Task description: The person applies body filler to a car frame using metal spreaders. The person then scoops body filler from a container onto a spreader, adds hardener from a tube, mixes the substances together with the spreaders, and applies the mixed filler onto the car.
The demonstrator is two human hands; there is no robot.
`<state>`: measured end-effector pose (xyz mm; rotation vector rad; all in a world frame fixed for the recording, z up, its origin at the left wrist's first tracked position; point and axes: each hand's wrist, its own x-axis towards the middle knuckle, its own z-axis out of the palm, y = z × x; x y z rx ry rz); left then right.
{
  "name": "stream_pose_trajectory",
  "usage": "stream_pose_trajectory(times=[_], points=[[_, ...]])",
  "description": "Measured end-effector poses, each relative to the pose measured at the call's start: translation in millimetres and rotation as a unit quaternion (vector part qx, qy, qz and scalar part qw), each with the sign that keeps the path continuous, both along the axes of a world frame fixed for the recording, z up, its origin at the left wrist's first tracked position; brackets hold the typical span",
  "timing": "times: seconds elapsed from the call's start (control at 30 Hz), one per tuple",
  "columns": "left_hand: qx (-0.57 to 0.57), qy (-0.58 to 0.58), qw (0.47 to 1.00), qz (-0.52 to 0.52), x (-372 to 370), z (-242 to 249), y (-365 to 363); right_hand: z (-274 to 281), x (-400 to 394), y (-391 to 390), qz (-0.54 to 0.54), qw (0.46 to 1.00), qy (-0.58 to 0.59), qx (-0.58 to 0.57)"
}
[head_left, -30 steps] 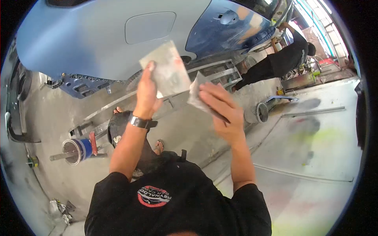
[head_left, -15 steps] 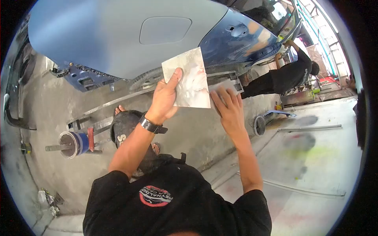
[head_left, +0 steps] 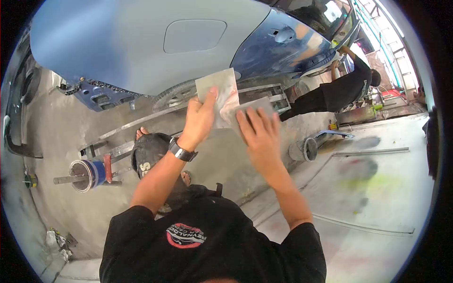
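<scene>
My left hand (head_left: 200, 115) grips a flat, light mixing board (head_left: 217, 82) from below, its thumb pressed on the top face. Pale putty with pinkish-red streaks (head_left: 230, 100) is smeared over the board's right part. In my right hand (head_left: 259, 137) is a thin grey putty spreader (head_left: 255, 104), fingers laid across its face. The spreader's left edge overlaps the board's right side, over the putty. Ahead of both hands is the blue and grey car body panel (head_left: 141, 52) with a fuel flap (head_left: 194, 36).
A bucket (head_left: 87, 175) stands at left beside a metal frame. Another bucket (head_left: 303, 149) is at right near a white panel with paint marks (head_left: 377, 188). A co-worker in black (head_left: 347, 89) bends at the car's far door. A metal rail (head_left: 141, 121) runs along the floor.
My right hand has moved left, bringing the spreader onto the board's right side. The board has shifted slightly down and left. The co-worker stays at the car.
</scene>
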<state>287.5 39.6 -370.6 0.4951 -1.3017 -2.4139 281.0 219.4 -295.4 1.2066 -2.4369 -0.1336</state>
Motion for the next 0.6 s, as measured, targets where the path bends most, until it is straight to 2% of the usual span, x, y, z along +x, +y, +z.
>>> stream_pose_trajectory(times=[0.03,0.13,0.23,0.33,0.43,0.53,0.6], points=[[0.006,0.002,1.000,0.023,-1,0,4,6,0,0,0.010,1.000,-0.018,0.002],[-0.060,-0.011,0.998,-0.029,3,1,-5,8,-6,0,-0.035,0.994,0.017,-0.099],[-0.069,-0.039,0.994,-0.078,2,-9,-5,-15,-4,3,0.029,1.000,-0.006,0.000],[-0.082,-0.015,0.992,-0.090,3,-6,-3,35,4,1,-0.012,0.997,0.003,-0.077],[-0.086,-0.005,0.990,-0.111,-2,-18,-2,-6,-11,1,0.015,0.999,0.052,-0.011],[-0.102,0.019,0.989,-0.106,2,-10,-1,8,-9,7,0.038,0.998,-0.041,-0.043],[-0.015,0.022,0.993,-0.116,10,7,-5,16,-10,7,0.042,0.961,-0.193,-0.194]])
